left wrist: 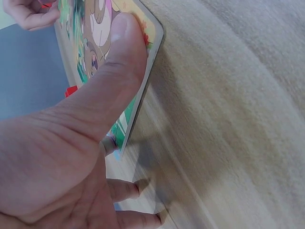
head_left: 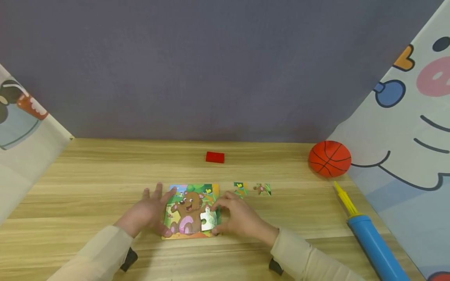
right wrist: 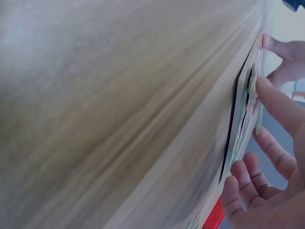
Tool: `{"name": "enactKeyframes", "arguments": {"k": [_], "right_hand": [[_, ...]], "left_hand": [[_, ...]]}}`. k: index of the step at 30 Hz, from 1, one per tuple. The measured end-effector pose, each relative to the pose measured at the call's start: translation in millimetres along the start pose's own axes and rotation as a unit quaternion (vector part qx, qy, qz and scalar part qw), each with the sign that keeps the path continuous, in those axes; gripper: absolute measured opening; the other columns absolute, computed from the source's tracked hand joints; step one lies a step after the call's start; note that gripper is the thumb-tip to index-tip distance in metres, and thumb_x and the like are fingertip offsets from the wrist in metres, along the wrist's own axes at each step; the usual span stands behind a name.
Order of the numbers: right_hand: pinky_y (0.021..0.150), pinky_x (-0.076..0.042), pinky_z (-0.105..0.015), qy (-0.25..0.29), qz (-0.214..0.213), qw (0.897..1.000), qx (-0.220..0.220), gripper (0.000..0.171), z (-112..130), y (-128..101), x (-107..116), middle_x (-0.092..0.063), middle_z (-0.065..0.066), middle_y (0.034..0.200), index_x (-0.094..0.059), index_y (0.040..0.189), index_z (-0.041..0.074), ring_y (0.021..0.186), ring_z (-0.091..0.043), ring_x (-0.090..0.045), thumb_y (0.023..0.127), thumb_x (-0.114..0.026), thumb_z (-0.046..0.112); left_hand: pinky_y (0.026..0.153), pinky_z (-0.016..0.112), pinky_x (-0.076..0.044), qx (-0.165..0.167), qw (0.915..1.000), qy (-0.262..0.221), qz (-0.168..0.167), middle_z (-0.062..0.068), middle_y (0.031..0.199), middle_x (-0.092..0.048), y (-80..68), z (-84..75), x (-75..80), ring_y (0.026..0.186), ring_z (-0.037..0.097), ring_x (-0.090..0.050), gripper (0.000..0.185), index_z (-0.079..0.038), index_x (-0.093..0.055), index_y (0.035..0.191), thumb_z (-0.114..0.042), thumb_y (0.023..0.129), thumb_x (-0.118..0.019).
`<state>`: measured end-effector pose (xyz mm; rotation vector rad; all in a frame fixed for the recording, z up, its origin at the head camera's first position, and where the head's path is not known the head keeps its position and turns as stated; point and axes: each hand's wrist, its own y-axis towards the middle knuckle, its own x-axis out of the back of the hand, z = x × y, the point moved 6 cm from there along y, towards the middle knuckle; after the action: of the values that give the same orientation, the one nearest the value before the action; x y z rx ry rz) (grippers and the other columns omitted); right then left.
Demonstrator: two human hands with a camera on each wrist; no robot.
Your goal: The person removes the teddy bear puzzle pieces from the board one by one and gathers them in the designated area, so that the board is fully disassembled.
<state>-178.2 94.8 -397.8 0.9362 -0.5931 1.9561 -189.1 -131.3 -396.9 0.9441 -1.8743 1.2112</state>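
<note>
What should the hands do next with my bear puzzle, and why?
I'd probably lower the shiny piece onto the lower right of the bear puzzle: the right hand pinches it tilted over that part, while the left hand rests along the opposite edge.

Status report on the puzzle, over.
Left hand touching left side of puzzle board. Right hand pinching puzzle piece over board's lower right. Two loose pieces off board, to its right.
</note>
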Motion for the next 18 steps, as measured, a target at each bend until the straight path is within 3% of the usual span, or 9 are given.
{"name": "enactKeyframes", "arguments": {"k": [6, 13, 18], "right_hand": [[0.095, -0.053, -0.041, 0.056, 0.007, 0.998, -0.019, 0.043, -10, 0, 5, -0.057, 0.003, 0.114, -0.072, 0.114, 0.019, 0.108, -0.019, -0.056, 0.077, -0.09, 0.031], [0.097, -0.052, -0.043, 0.074, 0.0, 0.997, -0.024, 0.042, -17, 1, 13, -0.057, 0.002, 0.112, -0.072, 0.114, 0.019, 0.107, -0.019, -0.054, 0.077, -0.09, 0.029], [0.101, -0.046, -0.059, 0.074, -0.009, 0.997, -0.026, 0.044, -22, 1, 20, -0.06, 0.0, 0.113, -0.072, 0.115, 0.019, 0.107, -0.02, -0.055, 0.076, -0.09, 0.031]], "left_hand": [[0.083, 0.076, -0.05, -0.001, 1.0, 0.0, 0.001, 0.043, 0.158, 0.0, 1.1, 0.7, -1.0, 0.137, 0.072, -0.005, 0.127, -0.004, -0.018, 0.161, -0.033, 0.063, -0.094], [0.083, 0.077, -0.05, 0.0, 1.0, 0.003, 0.001, 0.043, 0.158, -0.001, 1.5, 0.9, -0.9, 0.137, 0.072, -0.005, 0.127, -0.005, -0.019, 0.161, -0.034, 0.063, -0.093], [0.084, 0.077, -0.049, 0.001, 1.0, 0.005, 0.0, 0.043, 0.158, -0.001, 1.7, 1.1, -0.9, 0.137, 0.072, -0.005, 0.127, -0.005, -0.019, 0.161, -0.035, 0.063, -0.094]]}}
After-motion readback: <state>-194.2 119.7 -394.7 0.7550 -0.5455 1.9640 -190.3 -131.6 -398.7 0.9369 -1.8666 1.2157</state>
